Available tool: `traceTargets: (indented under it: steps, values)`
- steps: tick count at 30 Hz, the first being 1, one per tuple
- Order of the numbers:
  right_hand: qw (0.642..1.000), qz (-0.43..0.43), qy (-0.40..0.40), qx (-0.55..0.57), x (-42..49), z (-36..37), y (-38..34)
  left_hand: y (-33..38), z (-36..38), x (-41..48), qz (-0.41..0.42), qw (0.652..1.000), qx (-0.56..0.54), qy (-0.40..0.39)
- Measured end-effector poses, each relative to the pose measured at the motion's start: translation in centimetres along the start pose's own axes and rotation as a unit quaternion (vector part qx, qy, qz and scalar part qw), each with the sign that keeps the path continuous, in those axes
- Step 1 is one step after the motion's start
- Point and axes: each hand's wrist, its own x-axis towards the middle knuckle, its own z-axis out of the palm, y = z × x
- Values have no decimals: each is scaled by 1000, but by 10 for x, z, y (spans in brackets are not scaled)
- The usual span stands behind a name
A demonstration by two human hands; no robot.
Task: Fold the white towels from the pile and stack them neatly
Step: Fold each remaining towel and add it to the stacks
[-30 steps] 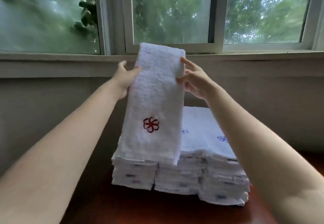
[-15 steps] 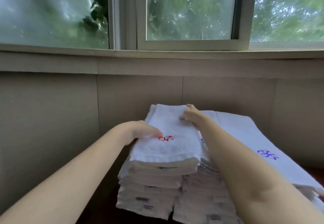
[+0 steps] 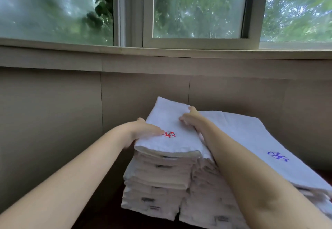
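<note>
Windowside stack [image 3: 161, 178]: towel [image 3: 172, 126] landed; hands pressing

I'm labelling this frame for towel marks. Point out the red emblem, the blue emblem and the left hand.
red emblem [image 3: 169, 134], head view, centre of the stitching
blue emblem [image 3: 277, 156], head view, middle of the stitching
left hand [image 3: 145, 130], head view, back of the hand

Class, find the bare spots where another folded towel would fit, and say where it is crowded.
Free: the top of the right stack, beside the blue mark. Crowded: the left stack, where both hands, left and right, press the red-marked towel.
</note>
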Motion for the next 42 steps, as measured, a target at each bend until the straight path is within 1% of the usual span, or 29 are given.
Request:
traceTargets:
  steps: [3,5,6,8,9,10,12,13,14,15,16,17,18,19,20,21,23,24,25,28,30,31,33,35,37,39,40,42]
  values:
    - [996,32,-60,-54,-21,-8,-11,-2,0,-12,-10,998,-39,-39]
    - [991,30,-89,-94,-34,-13,-14,-7,-2,-18,-5,993,-86,-78]
    - [989,27,-108,-94,-40,-16,-14,-11,-3,-20,1,989,-116,-92]
    - [987,19,-149,-58,-53,-22,-15,-18,-2,-23,19,982,-160,-96]
    - [987,6,-156,-42,-60,-23,-15,-20,0,-27,31,982,-165,-82]
    - [988,-16,-145,-41,-66,-24,-13,-20,3,-30,42,983,-166,-61]
    - [988,-75,-93,-98,-75,-20,-7,-17,8,-38,46,986,-156,-30]
    - [981,-102,-72,-150,-78,-17,-4,-13,9,-41,43,990,-130,-25]
    - [969,-122,-56,-209,-81,-14,-3,-8,9,-44,40,997,-66,-16]
    - [955,-133,-35,-261,-80,-11,-3,-2,9,-44,39,998,39,12]
    - [944,-141,-6,-300,-77,-9,-5,5,10,-41,44,984,158,64]
    - [932,-155,30,-327,-73,-7,-8,12,12,-36,64,959,245,124]
    - [919,-177,65,-345,-67,-6,-12,19,17,-30,95,939,287,167]
    - [911,-193,88,-354,-60,-3,-14,25,23,-22,126,926,303,185]
    - [907,-195,90,-362,-52,1,-15,28,29,-13,146,919,320,180]
    - [911,-181,67,-364,-42,6,-13,29,35,-3,150,914,343,159]
    - [933,-118,-31,-337,-26,20,-3,22,44,22,116,907,394,95]
    - [942,-92,-73,-314,-20,26,3,17,45,32,92,908,404,66]
    - [946,-81,-96,-298,-16,30,6,12,45,41,73,913,398,50]
    - [945,-92,-112,-293,-11,29,7,9,43,52,58,927,370,37]
    - [948,-106,-113,-280,-21,21,5,14,44,45,61,918,390,36]
    - [947,-119,-111,-278,-30,16,5,17,45,39,66,907,414,47]
    - [942,-147,-109,-281,-52,1,11,23,49,21,97,872,473,84]
    - [937,-170,-80,-293,-76,-22,26,27,57,-2,164,846,495,111]
    - [930,-163,-33,-329,-103,-48,46,27,71,-24,255,841,467,97]
    - [925,-134,-28,-355,-131,-69,66,24,90,-45,314,842,434,59]
    - [924,-129,-38,-357,-146,-76,74,21,101,-52,324,841,429,53]
    - [915,-151,-58,-369,-174,-80,85,13,119,-64,324,835,437,77]
